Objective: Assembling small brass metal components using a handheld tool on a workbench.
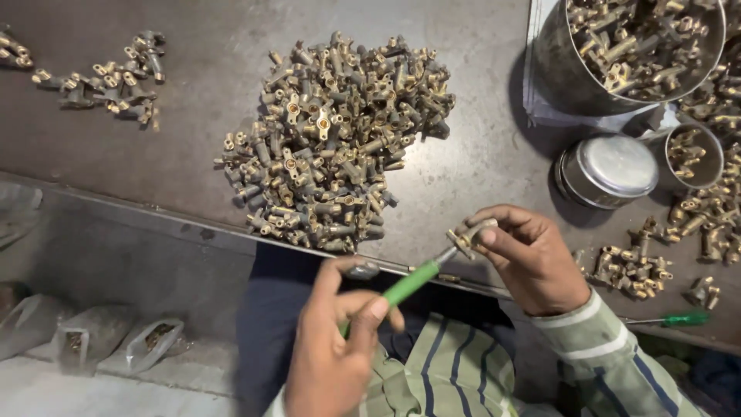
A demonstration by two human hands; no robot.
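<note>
- Left hand (332, 359): closed around green-handled screwdriver (411, 283), low in view, over dark trouser lap.
- Screwdriver shaft angled up and rightward; tip at small brass T-shaped fitting (471, 234), seemingly touching, though exact contact too small to confirm.
- Right hand (531, 259): pinching that brass fitting between thumb and fingers, just above near edge of dark metal worktable (193, 154).
- Large heap of similar brass fittings (332, 143) on table, beyond both hands, near but apart.
- Smaller cluster of brass fittings (633, 270) just beside right hand.
- Round steel bowl filled with fittings (556, 69) at far right corner; lidded steel tin (610, 170) below it.
- Second green-handled screwdriver (683, 318) lying by striped sleeve (610, 347).
</note>
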